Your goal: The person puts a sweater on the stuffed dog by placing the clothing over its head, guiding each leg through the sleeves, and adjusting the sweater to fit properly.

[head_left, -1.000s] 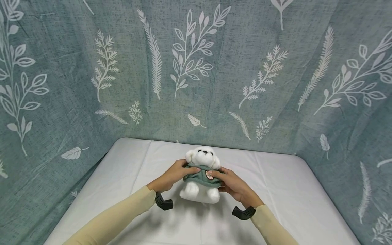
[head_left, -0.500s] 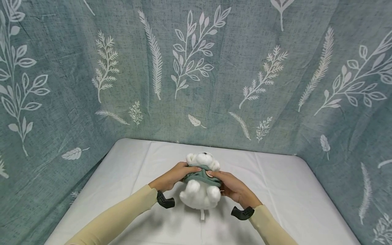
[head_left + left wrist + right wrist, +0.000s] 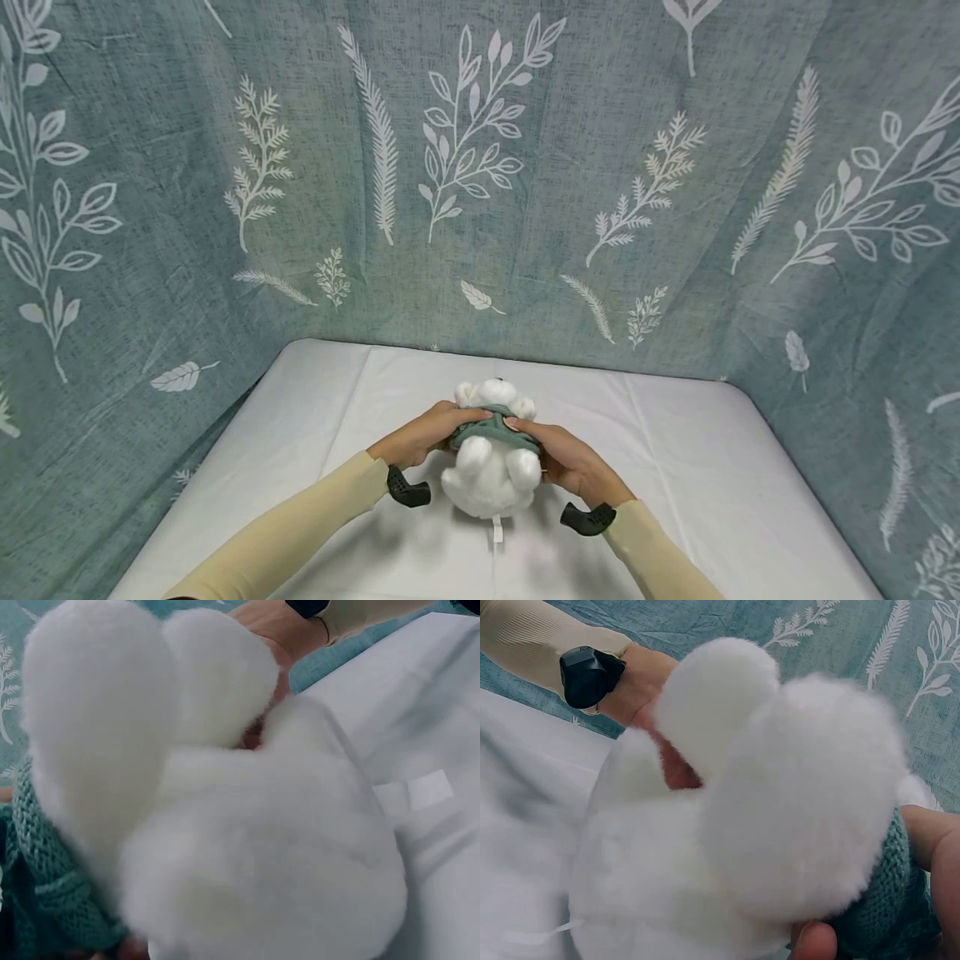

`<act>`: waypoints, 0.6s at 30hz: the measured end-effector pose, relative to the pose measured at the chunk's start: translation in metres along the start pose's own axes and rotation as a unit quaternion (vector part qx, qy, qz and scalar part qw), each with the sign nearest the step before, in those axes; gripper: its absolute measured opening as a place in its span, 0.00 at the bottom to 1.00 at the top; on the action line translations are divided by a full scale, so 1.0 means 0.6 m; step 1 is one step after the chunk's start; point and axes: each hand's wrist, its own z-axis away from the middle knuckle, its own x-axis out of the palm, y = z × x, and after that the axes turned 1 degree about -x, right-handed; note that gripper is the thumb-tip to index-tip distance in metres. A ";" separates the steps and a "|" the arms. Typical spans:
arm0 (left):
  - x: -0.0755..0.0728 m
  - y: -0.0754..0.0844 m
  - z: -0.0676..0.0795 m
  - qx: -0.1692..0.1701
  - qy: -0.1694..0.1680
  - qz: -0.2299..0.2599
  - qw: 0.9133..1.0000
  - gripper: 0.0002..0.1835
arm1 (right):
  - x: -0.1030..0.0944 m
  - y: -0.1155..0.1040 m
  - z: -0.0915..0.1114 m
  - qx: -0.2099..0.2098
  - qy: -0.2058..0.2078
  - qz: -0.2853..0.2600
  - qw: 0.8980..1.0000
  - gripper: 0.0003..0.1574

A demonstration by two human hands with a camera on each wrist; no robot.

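A white plush dog (image 3: 487, 479) in a green knitted sweater (image 3: 495, 427) is tilted back, its feet and bottom facing me and its face mostly turned out of sight. My left hand (image 3: 429, 433) grips its left side as I see it, thumb over the sweater's front. On the other side my right hand (image 3: 573, 458) holds it likewise, thumb near a round patch. The fingers behind the toy are hidden. White fluffy legs (image 3: 97, 712) fill much of the left wrist view. In the right wrist view the sweater (image 3: 889, 900) shows between thumb and fingers.
Beneath is a white-covered table (image 3: 360, 542). Grey-green curtains (image 3: 480, 208) with white leaf prints stand at the back and both sides. A small white tag (image 3: 497, 531) hangs from the toy's bottom. Each wrist wears a black device (image 3: 588, 520).
The plush dog has tipped backward in both hands: its head leans away, its face has turned from view, and its bottom and tag have come into sight. The hands keep their grip.
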 end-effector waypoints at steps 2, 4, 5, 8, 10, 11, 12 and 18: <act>0.000 -0.003 -0.003 -0.003 -0.001 0.000 1.000 0.24 | -0.001 0.002 -0.003 0.005 0.001 -0.007 1.000 0.42; 0.000 -0.005 -0.005 -0.007 0.000 0.000 1.000 0.26 | -0.001 0.003 -0.006 0.008 0.002 -0.014 1.000 0.43; 0.000 -0.006 -0.006 -0.009 0.001 0.001 1.000 0.26 | -0.001 0.004 -0.008 0.010 0.002 -0.018 1.000 0.44; -0.001 -0.009 -0.009 -0.017 0.005 0.003 1.000 0.28 | -0.001 0.006 -0.013 0.015 0.004 -0.024 1.000 0.44; -0.001 -0.011 -0.011 -0.026 0.009 0.005 1.000 0.28 | 0.000 0.007 -0.017 0.019 0.006 -0.023 1.000 0.44; -0.001 -0.012 -0.012 -0.030 0.013 0.005 0.999 0.28 | 0.000 0.007 -0.018 0.020 0.007 -0.022 1.000 0.44; -0.001 -0.013 -0.013 -0.034 0.016 0.006 0.999 0.29 | 0.001 0.008 -0.020 0.023 0.009 -0.021 0.999 0.44; -0.001 -0.018 -0.016 -0.054 0.025 0.013 0.998 0.31 | 0.006 0.010 -0.024 0.031 0.016 -0.014 0.999 0.47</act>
